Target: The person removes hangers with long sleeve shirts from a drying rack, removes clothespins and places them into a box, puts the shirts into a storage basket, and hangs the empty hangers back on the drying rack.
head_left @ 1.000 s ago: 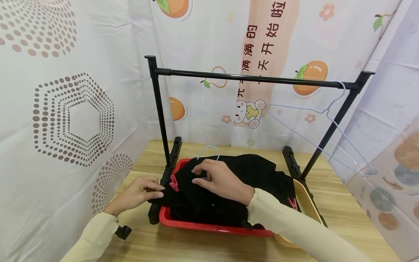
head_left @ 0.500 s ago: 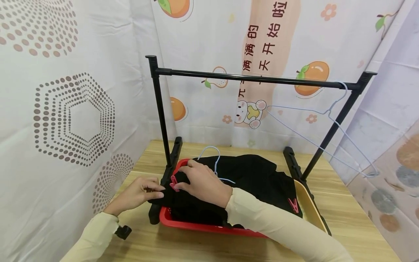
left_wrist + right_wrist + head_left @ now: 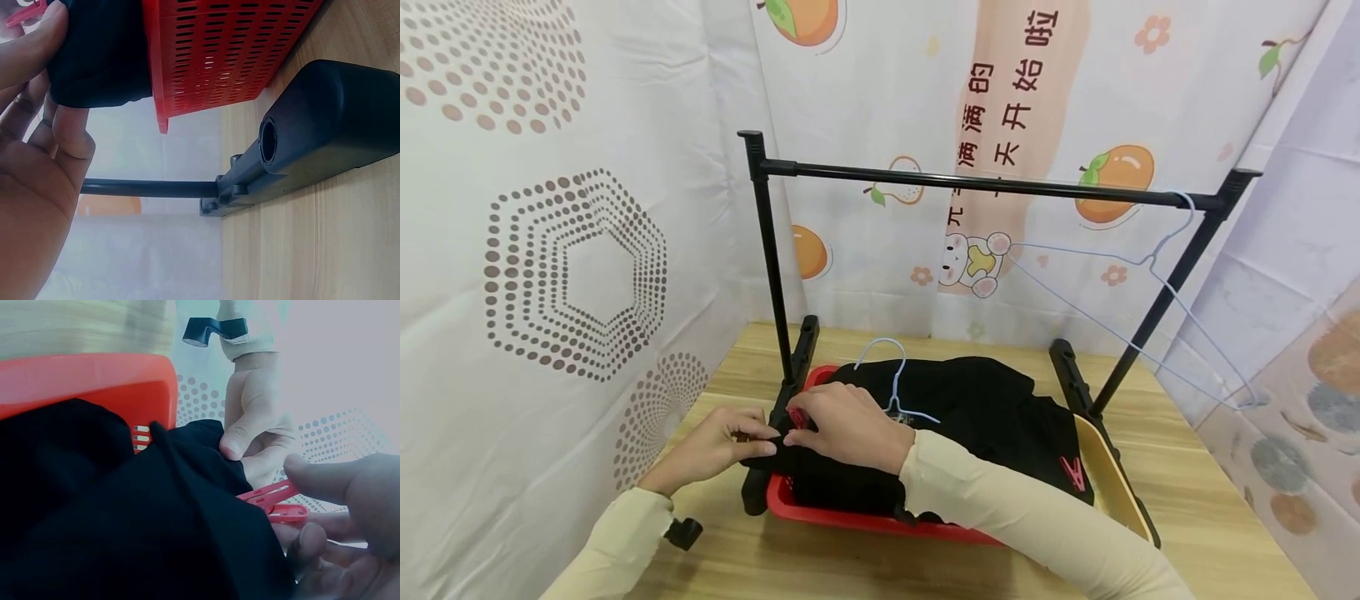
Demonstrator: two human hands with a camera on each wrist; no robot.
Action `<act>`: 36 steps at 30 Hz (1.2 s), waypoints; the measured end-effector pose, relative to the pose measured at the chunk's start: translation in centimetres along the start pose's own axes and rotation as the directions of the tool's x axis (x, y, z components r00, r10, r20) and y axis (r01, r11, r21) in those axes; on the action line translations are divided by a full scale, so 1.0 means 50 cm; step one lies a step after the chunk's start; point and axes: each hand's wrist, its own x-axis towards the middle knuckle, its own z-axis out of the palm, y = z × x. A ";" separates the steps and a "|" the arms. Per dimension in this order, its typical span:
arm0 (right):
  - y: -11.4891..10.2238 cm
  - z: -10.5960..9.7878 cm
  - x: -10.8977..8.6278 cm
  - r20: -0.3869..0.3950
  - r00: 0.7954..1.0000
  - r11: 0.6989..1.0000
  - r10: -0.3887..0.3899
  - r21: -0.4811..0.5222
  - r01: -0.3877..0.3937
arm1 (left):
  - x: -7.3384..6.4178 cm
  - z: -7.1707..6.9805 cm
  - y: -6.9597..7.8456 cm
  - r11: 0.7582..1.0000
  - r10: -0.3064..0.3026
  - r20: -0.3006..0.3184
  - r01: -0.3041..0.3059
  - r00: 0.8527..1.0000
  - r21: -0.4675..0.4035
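Note:
Black garment (image 3: 977, 400) lies heaped over a red basket (image 3: 865, 521), and a light blue hanger's hook (image 3: 895, 371) sticks up from it. At the left end, my left hand (image 3: 715, 446) pinches the garment's edge between thumb and fingers. My right hand (image 3: 853, 425) holds a pink clothespin (image 3: 275, 503) by its handles, at that same edge close to the left fingers. The clothespin's tip meets the cloth; whether it bites cannot be made out. Another pink clothespin (image 3: 1072, 473) sits on the garment's right end.
A black rack's crossbar (image 3: 970, 180) spans above the basket. From its right end hangs a bare blue hanger (image 3: 1153, 258). A yellow basket (image 3: 1120, 467) stands at the right, partly under the cloth. The rack's black foot (image 3: 325, 119) lies beside the red basket.
My right hand has moved left from over the garment to the pink clothespin and taken hold of it. The lower hanger's hook and shoulder are now uncovered. My left hand keeps its pinch.

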 end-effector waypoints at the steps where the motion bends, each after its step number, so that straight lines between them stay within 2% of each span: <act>1: 0.001 0.001 -0.001 -0.008 1.000 1.000 -0.002 0.004 0.002 | 0.000 0.001 0.000 1.000 0.002 0.000 -0.002 1.000 0.001; 7: 0.002 0.008 -0.004 -0.058 0.998 1.000 -0.010 0.010 0.011 | 0.001 0.002 -0.001 1.000 -0.007 -0.001 0.007 1.000 0.009; 16: 0.010 0.020 -0.003 -0.155 0.983 0.995 -0.096 0.000 0.098 | 0.000 0.003 -0.002 1.000 0.011 0.005 -0.011 1.000 -0.003; 30: 0.021 0.024 0.001 -0.258 0.962 0.984 -0.089 0.129 0.126 | 0.001 0.000 -0.006 1.000 0.004 0.002 -0.004 1.000 0.019; 36: 0.023 0.023 0.002 -0.302 0.947 0.967 -0.106 0.190 0.168 | 0.000 -0.001 -0.004 1.000 -0.002 -0.004 0.002 1.000 0.029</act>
